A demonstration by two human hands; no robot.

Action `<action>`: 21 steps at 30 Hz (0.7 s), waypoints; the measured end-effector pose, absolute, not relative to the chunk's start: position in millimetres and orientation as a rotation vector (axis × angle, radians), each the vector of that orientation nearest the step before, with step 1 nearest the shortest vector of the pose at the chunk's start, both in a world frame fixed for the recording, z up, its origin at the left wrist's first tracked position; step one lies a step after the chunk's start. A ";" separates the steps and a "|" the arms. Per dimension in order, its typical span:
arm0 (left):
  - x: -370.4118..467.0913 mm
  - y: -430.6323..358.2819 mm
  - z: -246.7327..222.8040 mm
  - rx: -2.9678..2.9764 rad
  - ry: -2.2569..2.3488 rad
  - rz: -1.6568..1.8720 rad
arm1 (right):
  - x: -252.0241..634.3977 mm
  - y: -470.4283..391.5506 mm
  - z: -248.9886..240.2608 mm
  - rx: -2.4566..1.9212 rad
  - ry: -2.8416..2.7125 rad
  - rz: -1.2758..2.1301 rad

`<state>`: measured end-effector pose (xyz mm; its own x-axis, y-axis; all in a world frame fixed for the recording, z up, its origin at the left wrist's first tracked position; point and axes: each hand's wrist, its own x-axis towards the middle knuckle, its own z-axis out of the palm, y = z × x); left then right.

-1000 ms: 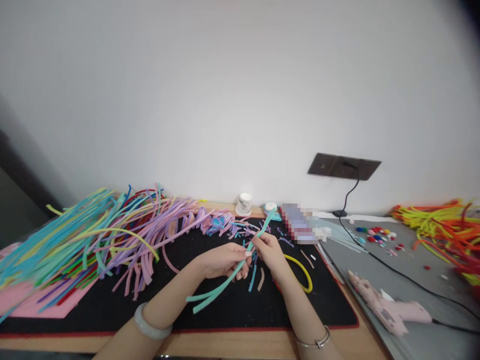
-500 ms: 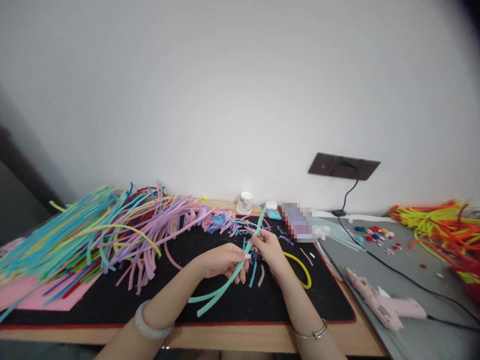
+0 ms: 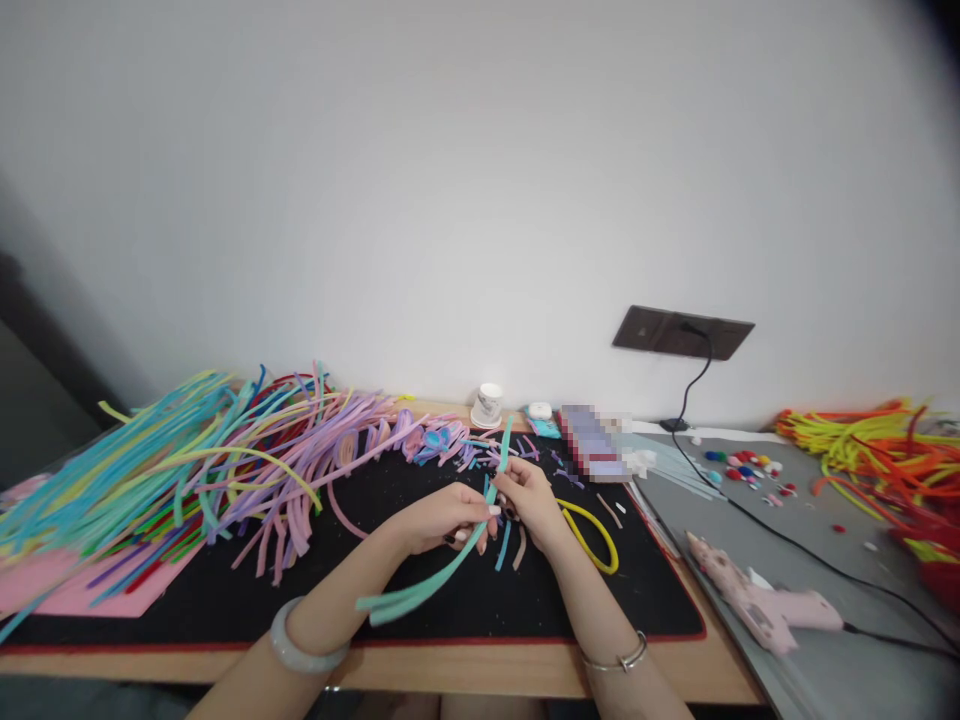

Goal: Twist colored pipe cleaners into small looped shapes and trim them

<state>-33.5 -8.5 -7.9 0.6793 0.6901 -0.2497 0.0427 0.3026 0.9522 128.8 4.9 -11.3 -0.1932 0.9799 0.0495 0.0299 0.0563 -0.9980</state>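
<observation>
Mint-green pipe cleaners (image 3: 431, 588) stretch between my two hands above the black mat. Thumb and fingers of my left hand (image 3: 454, 518) pinch them near the middle, and two loose ends trail down to the left. Further up the same strips, my right hand (image 3: 525, 495) is closed on them, with the upper end standing up past its fingers. Beneath the hands lie short blue and beige pieces (image 3: 520, 548). A bent yellow pipe cleaner (image 3: 611, 560) rests just right of my right wrist.
A big heap of pastel pipe cleaners (image 3: 172, 470) covers the left side, partly over pink sheets (image 3: 112, 595). A small white cup (image 3: 489, 400) stands by the wall. Rightward are a pink glue gun (image 3: 772, 605), its cord, pom-poms (image 3: 742, 465) and orange-yellow pipe cleaners (image 3: 885, 450).
The lower ends of the mint-green pipe cleaners have swung left and come closer together. Their upper end has tilted left, more upright. Both hands keep their grip, nearly in place.
</observation>
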 end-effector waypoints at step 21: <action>-33.8 -5.9 -11.9 1.189 0.759 0.493 | 127.2 8.9 -20.0 -1.089 -1.328 1.215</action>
<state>-33.8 -5.9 -11.9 0.6611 0.7025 -0.2636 0.0442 0.3142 0.9483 127.2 8.9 -20.0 -0.1039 0.9902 0.0929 -0.0049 0.0929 -0.9957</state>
